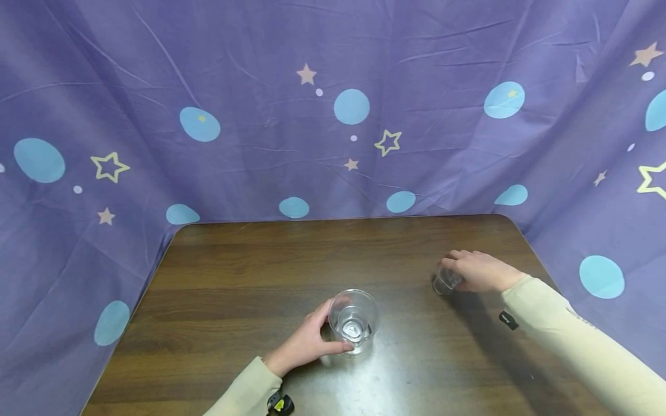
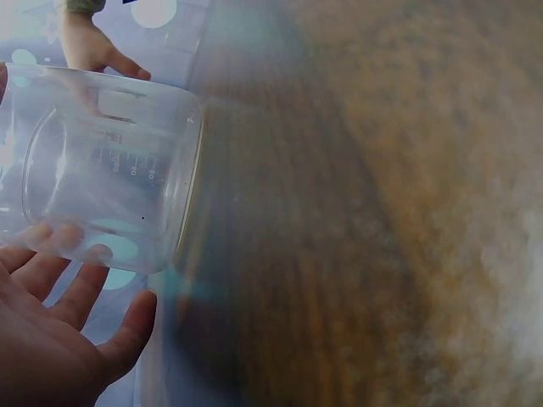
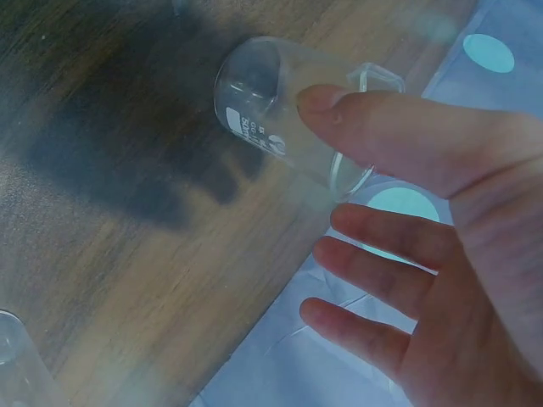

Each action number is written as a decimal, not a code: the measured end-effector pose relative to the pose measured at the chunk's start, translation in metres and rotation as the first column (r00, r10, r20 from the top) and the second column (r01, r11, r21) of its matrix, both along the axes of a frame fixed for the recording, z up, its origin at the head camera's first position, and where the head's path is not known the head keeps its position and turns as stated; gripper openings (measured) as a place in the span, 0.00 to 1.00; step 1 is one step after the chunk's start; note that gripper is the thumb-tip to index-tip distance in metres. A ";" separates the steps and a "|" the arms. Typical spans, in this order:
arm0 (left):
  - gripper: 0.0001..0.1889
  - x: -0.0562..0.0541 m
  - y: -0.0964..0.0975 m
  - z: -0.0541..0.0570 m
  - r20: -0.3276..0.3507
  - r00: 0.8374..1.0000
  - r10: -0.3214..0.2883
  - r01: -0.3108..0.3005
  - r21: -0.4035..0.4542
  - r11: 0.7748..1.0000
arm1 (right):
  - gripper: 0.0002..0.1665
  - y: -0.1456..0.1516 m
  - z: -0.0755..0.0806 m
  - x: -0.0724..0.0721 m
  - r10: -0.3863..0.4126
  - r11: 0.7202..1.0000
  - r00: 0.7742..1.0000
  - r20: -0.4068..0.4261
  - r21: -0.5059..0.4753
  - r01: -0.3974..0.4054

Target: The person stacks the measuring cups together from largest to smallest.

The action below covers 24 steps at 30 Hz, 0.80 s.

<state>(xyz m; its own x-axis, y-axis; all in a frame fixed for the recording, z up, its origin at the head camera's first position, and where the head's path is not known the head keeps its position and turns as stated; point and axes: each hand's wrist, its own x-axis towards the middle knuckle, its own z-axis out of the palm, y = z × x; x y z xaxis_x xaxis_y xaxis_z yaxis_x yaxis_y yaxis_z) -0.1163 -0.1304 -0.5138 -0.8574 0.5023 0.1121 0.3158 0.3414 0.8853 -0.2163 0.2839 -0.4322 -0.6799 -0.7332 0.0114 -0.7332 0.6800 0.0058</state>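
Observation:
My left hand [image 1: 309, 341] grips a large clear beaker [image 1: 370, 315] at the front middle of the table, thumb on the near side and fingers round the far side. Within its wall a smaller clear round outline shows, and the left wrist view gives printed graduation marks on the glass [image 2: 127, 161]. Far to the right, my right hand [image 1: 478, 270] holds a small glass beaker [image 1: 443, 283], slightly blurred, low over the table. In the right wrist view the thumb [image 3: 373, 119] presses its side near the rim; three fingers stretch away from it, and the index finger is hidden.
Both beakers are over a brown wood-grain table [image 1: 234, 271] with rounded far corners. A purple curtain [image 1: 260, 133] with stars and blue dots hangs behind it and along both sides. Part of a clear vessel [image 3: 21, 365] shows at the lower left of the right wrist view.

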 end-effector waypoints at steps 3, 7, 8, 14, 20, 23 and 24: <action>0.45 0.000 0.000 -0.001 -0.002 1.000 -0.002 0.002 0.007 1.000 | 0.32 0.000 0.000 0.000 -0.002 1.000 1.000 -0.001 -0.004 0.002; 0.45 -0.001 0.000 -0.001 -0.005 1.000 -0.002 0.002 0.009 1.000 | 0.31 0.000 0.000 0.000 0.002 1.000 1.000 -0.010 -0.011 -0.002; 0.45 -0.001 0.000 -0.001 -0.006 1.000 -0.001 0.001 0.010 1.000 | 0.30 0.000 -0.001 -0.001 0.002 1.000 1.000 -0.011 -0.010 -0.002; 0.45 0.000 0.001 0.001 -0.006 1.000 -0.001 0.001 0.014 1.000 | 0.29 0.000 -0.002 -0.001 -0.004 1.000 1.000 -0.003 -0.003 0.004; 0.45 0.000 0.001 0.001 0.000 1.000 -0.004 0.004 0.019 1.000 | 0.26 -0.001 0.002 0.000 -0.006 1.000 1.000 0.014 0.003 0.006; 0.45 0.000 0.000 0.001 0.004 1.000 -0.004 0.004 0.018 1.000 | 0.26 -0.002 0.004 0.001 -0.001 1.000 1.000 0.020 0.010 0.001; 0.45 0.000 0.000 0.001 0.008 1.000 -0.004 0.004 0.017 1.000 | 0.26 -0.003 0.005 0.002 0.000 1.000 1.000 0.021 0.017 0.000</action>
